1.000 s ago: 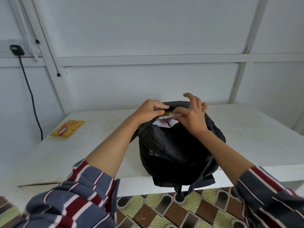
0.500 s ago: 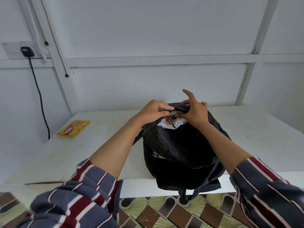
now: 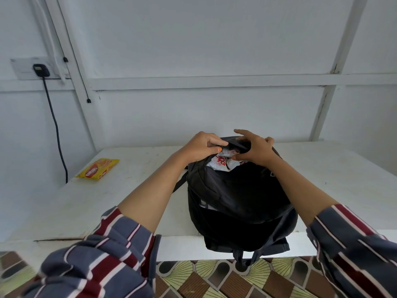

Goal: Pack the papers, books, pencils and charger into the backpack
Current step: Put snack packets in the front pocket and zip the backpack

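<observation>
— White worktop point(image 3: 139, 201), black backpack point(image 3: 236, 201) at its near edge?
— Yes. The left hand point(image 3: 204, 147) and right hand point(image 3: 255, 150) pinch its top opening over printed paper point(image 3: 223, 165).
— Next?
— Likely tucking it down, then zipping.

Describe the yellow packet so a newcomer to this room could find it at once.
Start at the white table against the wall. Go to its far left corner, near the black cable hanging down. The packet lies flat there, bright yellow with a red logo, well apart from the black backpack.
</observation>
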Action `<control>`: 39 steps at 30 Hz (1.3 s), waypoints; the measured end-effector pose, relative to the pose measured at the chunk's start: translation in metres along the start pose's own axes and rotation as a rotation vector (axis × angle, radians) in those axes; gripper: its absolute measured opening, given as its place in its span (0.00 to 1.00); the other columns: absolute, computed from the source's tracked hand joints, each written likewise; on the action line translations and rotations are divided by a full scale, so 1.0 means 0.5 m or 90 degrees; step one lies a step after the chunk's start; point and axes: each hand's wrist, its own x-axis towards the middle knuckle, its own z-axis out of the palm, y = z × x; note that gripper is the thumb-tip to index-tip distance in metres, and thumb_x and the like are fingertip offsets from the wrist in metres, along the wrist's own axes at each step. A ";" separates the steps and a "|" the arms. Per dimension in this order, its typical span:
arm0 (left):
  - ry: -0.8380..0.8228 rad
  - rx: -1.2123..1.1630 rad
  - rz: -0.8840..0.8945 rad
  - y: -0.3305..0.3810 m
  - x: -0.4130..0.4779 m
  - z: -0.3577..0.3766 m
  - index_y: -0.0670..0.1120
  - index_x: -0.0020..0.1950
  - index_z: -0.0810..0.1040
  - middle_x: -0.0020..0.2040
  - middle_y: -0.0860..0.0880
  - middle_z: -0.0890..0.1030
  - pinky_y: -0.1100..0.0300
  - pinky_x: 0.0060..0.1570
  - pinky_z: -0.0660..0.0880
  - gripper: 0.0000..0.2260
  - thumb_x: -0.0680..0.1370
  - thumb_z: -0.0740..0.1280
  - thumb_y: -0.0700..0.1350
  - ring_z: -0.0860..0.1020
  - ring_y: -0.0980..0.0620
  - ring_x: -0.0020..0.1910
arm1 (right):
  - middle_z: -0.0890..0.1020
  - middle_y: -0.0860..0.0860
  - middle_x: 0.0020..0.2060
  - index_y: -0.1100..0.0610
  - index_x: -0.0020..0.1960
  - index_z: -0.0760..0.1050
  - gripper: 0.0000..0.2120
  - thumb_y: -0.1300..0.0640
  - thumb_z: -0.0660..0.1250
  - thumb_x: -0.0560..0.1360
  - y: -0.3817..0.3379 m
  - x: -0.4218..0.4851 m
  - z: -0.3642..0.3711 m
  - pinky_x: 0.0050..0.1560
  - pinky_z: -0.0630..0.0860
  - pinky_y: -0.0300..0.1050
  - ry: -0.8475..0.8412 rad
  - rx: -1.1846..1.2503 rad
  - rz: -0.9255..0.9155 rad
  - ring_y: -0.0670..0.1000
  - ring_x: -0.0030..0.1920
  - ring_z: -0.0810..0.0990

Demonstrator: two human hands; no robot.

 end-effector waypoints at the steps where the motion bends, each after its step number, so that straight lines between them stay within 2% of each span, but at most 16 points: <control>1: 0.001 0.000 0.000 0.000 0.001 0.000 0.42 0.61 0.78 0.56 0.49 0.79 0.74 0.51 0.73 0.13 0.77 0.65 0.34 0.78 0.56 0.51 | 0.78 0.44 0.58 0.42 0.68 0.65 0.36 0.48 0.76 0.64 -0.001 0.003 0.004 0.65 0.50 0.56 0.014 -0.013 0.010 0.48 0.61 0.74; 6: -0.002 0.007 0.000 -0.002 0.001 0.003 0.42 0.61 0.79 0.57 0.48 0.79 0.70 0.54 0.73 0.13 0.77 0.65 0.35 0.78 0.55 0.50 | 0.80 0.46 0.55 0.46 0.65 0.70 0.28 0.47 0.73 0.67 -0.005 0.015 0.032 0.62 0.54 0.52 0.100 -0.083 0.032 0.49 0.58 0.77; 8: 0.001 0.009 -0.005 -0.003 0.001 0.003 0.42 0.61 0.79 0.58 0.48 0.79 0.69 0.55 0.72 0.13 0.77 0.65 0.35 0.78 0.54 0.52 | 0.80 0.46 0.55 0.46 0.64 0.70 0.28 0.46 0.73 0.67 -0.004 0.017 0.036 0.61 0.54 0.51 0.096 -0.076 0.032 0.49 0.58 0.77; 11: -0.002 0.012 -0.007 0.000 -0.001 0.002 0.42 0.60 0.79 0.57 0.48 0.79 0.68 0.54 0.73 0.13 0.77 0.65 0.35 0.78 0.55 0.51 | 0.79 0.44 0.55 0.44 0.64 0.70 0.32 0.44 0.76 0.63 0.002 0.014 0.019 0.59 0.55 0.48 0.032 -0.032 0.017 0.46 0.58 0.75; 14: -0.009 0.016 -0.013 0.006 -0.002 0.000 0.42 0.59 0.79 0.57 0.47 0.80 0.67 0.55 0.73 0.13 0.76 0.65 0.34 0.78 0.54 0.52 | 0.77 0.47 0.55 0.48 0.64 0.72 0.31 0.52 0.78 0.63 0.004 0.007 -0.016 0.60 0.58 0.30 -0.087 0.114 -0.002 0.46 0.58 0.74; 15: -0.014 0.018 -0.016 0.008 -0.004 0.000 0.42 0.59 0.80 0.57 0.46 0.80 0.66 0.56 0.73 0.13 0.76 0.66 0.34 0.79 0.52 0.52 | 0.77 0.48 0.55 0.50 0.62 0.73 0.29 0.55 0.78 0.63 0.006 0.006 -0.026 0.63 0.63 0.32 -0.121 0.175 -0.010 0.47 0.58 0.74; 17: -0.027 0.019 -0.026 0.007 -0.006 0.001 0.43 0.57 0.81 0.54 0.48 0.81 0.58 0.56 0.75 0.13 0.75 0.67 0.34 0.79 0.45 0.50 | 0.78 0.49 0.54 0.50 0.57 0.76 0.24 0.58 0.78 0.63 0.009 0.003 -0.039 0.67 0.69 0.46 -0.144 0.238 -0.028 0.49 0.59 0.75; 19: -0.045 0.026 -0.032 0.006 -0.011 0.004 0.46 0.55 0.82 0.50 0.53 0.81 0.49 0.54 0.75 0.13 0.73 0.69 0.33 0.78 0.37 0.47 | 0.79 0.48 0.54 0.50 0.54 0.77 0.21 0.59 0.78 0.63 0.010 0.000 -0.044 0.67 0.69 0.47 -0.154 0.254 -0.036 0.48 0.59 0.76; 21: -0.068 0.042 -0.040 0.008 -0.016 0.007 0.46 0.55 0.82 0.47 0.56 0.79 0.52 0.52 0.76 0.13 0.72 0.70 0.33 0.78 0.41 0.45 | 0.79 0.48 0.54 0.50 0.53 0.78 0.20 0.60 0.78 0.63 0.010 -0.003 -0.045 0.65 0.69 0.45 -0.168 0.251 -0.038 0.48 0.59 0.76; 24: -0.080 0.052 -0.036 0.013 -0.022 0.015 0.44 0.53 0.83 0.48 0.55 0.76 0.72 0.44 0.71 0.11 0.72 0.71 0.35 0.75 0.61 0.39 | 0.79 0.47 0.55 0.51 0.55 0.78 0.21 0.60 0.77 0.64 0.009 -0.011 -0.044 0.56 0.72 0.35 -0.187 0.238 -0.037 0.47 0.57 0.76; 26: -0.062 0.051 -0.048 0.015 -0.028 0.018 0.44 0.52 0.83 0.53 0.53 0.75 0.77 0.43 0.69 0.09 0.73 0.71 0.37 0.75 0.62 0.42 | 0.78 0.47 0.54 0.52 0.57 0.77 0.22 0.61 0.77 0.65 0.007 -0.015 -0.044 0.46 0.71 0.26 -0.196 0.247 -0.033 0.44 0.54 0.77; 28: -0.027 0.019 -0.054 0.014 -0.032 0.017 0.45 0.51 0.83 0.57 0.52 0.77 0.74 0.47 0.71 0.09 0.72 0.72 0.38 0.77 0.61 0.46 | 0.78 0.46 0.56 0.52 0.59 0.76 0.24 0.61 0.77 0.65 0.002 -0.017 -0.046 0.52 0.69 0.27 -0.201 0.252 -0.033 0.43 0.56 0.75; 30: 0.017 -0.008 -0.056 0.016 -0.042 0.008 0.45 0.51 0.83 0.56 0.51 0.79 0.68 0.49 0.74 0.08 0.72 0.71 0.38 0.78 0.58 0.44 | 0.78 0.46 0.56 0.51 0.60 0.75 0.24 0.61 0.76 0.66 -0.010 -0.013 -0.052 0.59 0.69 0.35 -0.207 0.262 -0.038 0.44 0.58 0.76; 33: 0.086 -0.014 -0.066 0.007 -0.064 -0.017 0.47 0.51 0.83 0.52 0.50 0.81 0.65 0.50 0.74 0.09 0.72 0.72 0.39 0.79 0.55 0.43 | 0.80 0.45 0.55 0.49 0.57 0.76 0.21 0.60 0.76 0.66 -0.041 -0.003 -0.053 0.60 0.71 0.40 -0.218 0.293 -0.049 0.45 0.57 0.77; 36: 0.139 0.012 -0.095 -0.012 -0.097 -0.052 0.49 0.53 0.82 0.51 0.53 0.80 0.69 0.48 0.71 0.10 0.72 0.72 0.41 0.78 0.53 0.47 | 0.78 0.42 0.57 0.49 0.58 0.76 0.20 0.58 0.75 0.68 -0.085 0.018 -0.033 0.63 0.67 0.41 -0.212 0.286 -0.088 0.42 0.61 0.73; 39: 0.186 0.039 -0.124 -0.045 -0.142 -0.097 0.50 0.56 0.81 0.53 0.53 0.80 0.68 0.47 0.71 0.12 0.72 0.72 0.43 0.78 0.53 0.48 | 0.77 0.45 0.59 0.50 0.60 0.75 0.20 0.59 0.74 0.69 -0.151 0.046 0.015 0.62 0.66 0.39 -0.236 0.287 -0.125 0.43 0.62 0.71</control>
